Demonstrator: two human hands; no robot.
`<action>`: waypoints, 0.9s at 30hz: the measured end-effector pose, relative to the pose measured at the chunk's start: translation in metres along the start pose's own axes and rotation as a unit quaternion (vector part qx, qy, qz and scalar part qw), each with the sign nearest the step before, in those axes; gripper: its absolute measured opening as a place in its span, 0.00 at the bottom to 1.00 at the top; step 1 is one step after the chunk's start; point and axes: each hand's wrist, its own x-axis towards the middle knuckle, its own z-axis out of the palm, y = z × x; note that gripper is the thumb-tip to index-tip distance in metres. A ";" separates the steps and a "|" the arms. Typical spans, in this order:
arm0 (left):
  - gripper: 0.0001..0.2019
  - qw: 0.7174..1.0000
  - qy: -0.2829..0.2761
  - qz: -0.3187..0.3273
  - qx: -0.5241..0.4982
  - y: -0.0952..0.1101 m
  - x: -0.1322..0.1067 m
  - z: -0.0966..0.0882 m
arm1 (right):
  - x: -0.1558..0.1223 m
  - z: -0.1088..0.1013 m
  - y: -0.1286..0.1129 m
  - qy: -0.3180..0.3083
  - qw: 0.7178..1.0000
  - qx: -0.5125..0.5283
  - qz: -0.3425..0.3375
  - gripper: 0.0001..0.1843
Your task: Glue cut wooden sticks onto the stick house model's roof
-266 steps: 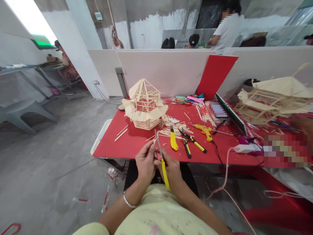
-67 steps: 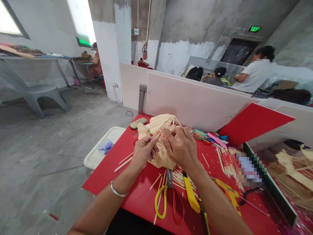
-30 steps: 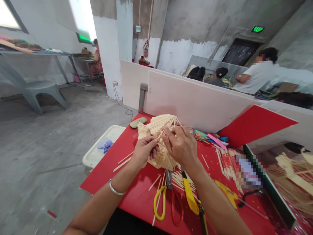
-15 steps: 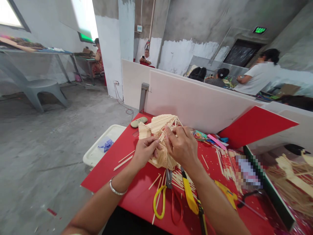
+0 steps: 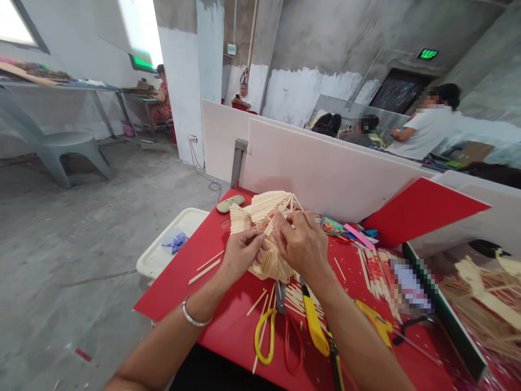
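Note:
A model built of pale wooden sticks (image 5: 271,202) stands on the red tabletop (image 5: 183,298), with ribbed panels and a slanting frame of sticks on top. My left hand (image 5: 242,251) is at its near left side, thumb and fingers pinched on a thin wooden stick (image 5: 270,226). My right hand (image 5: 306,241) reaches across the model's right side, its thumb and forefinger closed at the upper end of that stick. Both hands hide part of the model. Below them lie scissors (image 5: 265,339) with one yellow and one red handle, and a yellow-handled cutter (image 5: 315,326).
Loose sticks (image 5: 204,271) are scattered around. A yellow glue gun (image 5: 378,323) lies beyond my right forearm, near bundled sticks (image 5: 376,274). An oval greenish case (image 5: 230,203) sits at the far left corner. White boards (image 5: 325,163) stand behind the table. Several people are farther off.
The view has shifted very slightly. Both hands keep the same pinch at the same spot on the stick model; nothing else has visibly moved on the table.

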 end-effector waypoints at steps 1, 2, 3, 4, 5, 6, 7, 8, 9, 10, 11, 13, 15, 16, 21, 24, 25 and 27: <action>0.13 1.000 0.001 0.001 -0.002 0.000 0.000 0.000 | 0.000 0.000 0.000 0.001 1.000 -0.001 -0.001 0.23; 0.13 1.000 0.002 0.003 -0.004 0.000 0.000 0.000 | 0.000 0.000 0.000 0.003 1.000 -0.001 -0.002 0.23; 0.12 1.000 0.003 0.005 -0.004 0.000 0.000 0.000 | 0.000 -0.001 0.000 0.004 1.000 0.000 -0.002 0.23; 0.12 1.000 0.003 0.007 -0.004 -0.001 0.000 0.000 | 0.000 0.000 0.000 0.005 1.000 0.001 -0.003 0.23; 0.12 1.000 0.004 0.009 -0.003 -0.002 0.000 0.000 | 0.000 0.000 0.000 0.005 1.000 0.003 -0.002 0.23; 0.12 1.000 0.005 0.010 -0.004 -0.003 0.001 -0.001 | 0.000 0.000 0.000 0.004 1.000 0.005 -0.002 0.23; 0.12 1.000 0.006 0.010 -0.005 -0.004 0.001 -0.001 | 0.000 0.000 0.000 0.003 1.000 0.006 -0.001 0.23; 0.12 1.000 0.007 0.010 -0.008 -0.004 0.001 -0.001 | 0.000 0.000 0.000 0.002 1.000 0.007 0.000 0.23; 0.12 1.000 0.007 0.010 -0.011 -0.005 0.002 -0.001 | 0.000 0.000 0.000 0.001 1.000 0.008 0.000 0.23; 0.12 1.000 0.008 0.010 -0.014 -0.005 0.002 -0.001 | 0.000 0.000 0.000 0.001 1.000 0.008 0.000 0.23; 0.12 1.000 0.008 0.009 -0.016 -0.005 0.002 -0.001 | 0.000 0.001 -0.001 0.000 1.000 0.009 0.001 0.23; 0.12 1.000 0.011 0.009 -0.016 -0.003 0.001 0.000 | -0.001 0.000 -0.001 0.000 1.000 0.008 0.002 0.23; 0.12 1.000 0.010 0.013 -0.014 -0.001 0.000 0.000 | -0.001 0.000 -0.001 0.002 1.000 0.005 0.004 0.23; 0.12 1.000 0.009 0.017 -0.011 0.000 -0.001 0.000 | -0.001 -0.001 -0.001 0.002 1.000 0.003 0.004 0.23; 0.12 0.999 0.005 0.032 0.006 0.000 -0.002 0.000 | -0.001 0.001 -0.001 0.002 1.000 0.007 0.010 0.23; 0.11 0.999 0.011 0.049 0.015 0.000 -0.006 -0.005 | -0.005 -0.001 0.000 0.024 0.999 0.038 0.014 0.25; 0.11 0.998 0.015 0.057 0.018 0.001 -0.010 -0.007 | -0.007 -0.003 -0.001 0.038 0.998 0.052 0.017 0.26; 0.12 0.997 0.023 0.068 0.018 0.004 -0.019 -0.013 | -0.015 -0.010 -0.002 0.072 0.994 0.079 0.028 0.28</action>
